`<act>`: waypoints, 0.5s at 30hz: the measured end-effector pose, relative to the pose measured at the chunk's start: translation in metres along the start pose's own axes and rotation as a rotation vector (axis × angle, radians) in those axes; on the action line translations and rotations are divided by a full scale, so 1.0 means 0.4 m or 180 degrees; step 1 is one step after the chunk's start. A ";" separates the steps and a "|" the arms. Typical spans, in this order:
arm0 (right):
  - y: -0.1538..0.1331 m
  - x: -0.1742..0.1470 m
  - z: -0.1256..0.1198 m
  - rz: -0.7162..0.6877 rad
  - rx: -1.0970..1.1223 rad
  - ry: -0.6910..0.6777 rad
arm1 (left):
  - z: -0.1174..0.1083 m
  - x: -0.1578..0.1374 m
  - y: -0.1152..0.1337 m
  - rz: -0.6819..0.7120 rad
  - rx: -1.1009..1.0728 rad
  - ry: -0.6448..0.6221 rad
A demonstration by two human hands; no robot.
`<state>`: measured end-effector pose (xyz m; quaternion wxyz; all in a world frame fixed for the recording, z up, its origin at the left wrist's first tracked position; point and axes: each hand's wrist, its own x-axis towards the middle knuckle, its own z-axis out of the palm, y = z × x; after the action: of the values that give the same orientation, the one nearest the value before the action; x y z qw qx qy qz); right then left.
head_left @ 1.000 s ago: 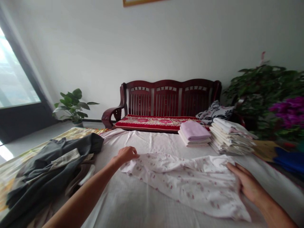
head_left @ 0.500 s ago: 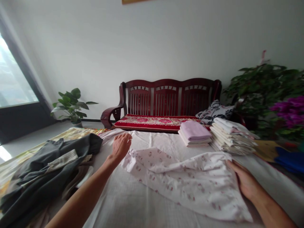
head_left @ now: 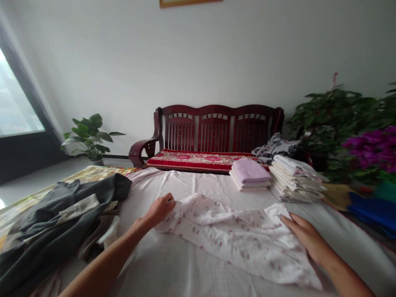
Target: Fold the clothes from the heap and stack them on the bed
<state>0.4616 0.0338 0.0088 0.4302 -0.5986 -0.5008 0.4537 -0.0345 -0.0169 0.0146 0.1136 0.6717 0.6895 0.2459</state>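
Again, left hand (head_left: 161,207) on garment (head_left: 233,233).

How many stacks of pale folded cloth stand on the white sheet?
2: the lilac-topped stack, beyond the patterned white cloth, and the taller white-topped stack just right of it. A smaller pile behind them could be hidden.

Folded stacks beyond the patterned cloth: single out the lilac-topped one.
It is the shorter stack on the left, lilac on top; the taller stack to its right is white on top.
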 end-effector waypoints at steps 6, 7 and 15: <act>-0.046 -0.023 -0.049 0.0897 0.0944 -0.0240 | -0.078 -0.093 -0.023 -0.0212 -0.0841 0.0037; -0.041 -0.018 -0.057 0.0895 0.0927 -0.0225 | -0.085 -0.106 -0.029 -0.0132 -0.0623 -0.0160; 0.022 0.013 -0.037 0.0148 0.0470 0.0057 | -0.044 -0.088 0.004 0.0013 0.0096 -0.0613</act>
<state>0.4783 0.0369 0.0030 0.4670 -0.5806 -0.4481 0.4940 -0.0390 -0.0547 0.0244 0.1689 0.6952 0.6777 0.1700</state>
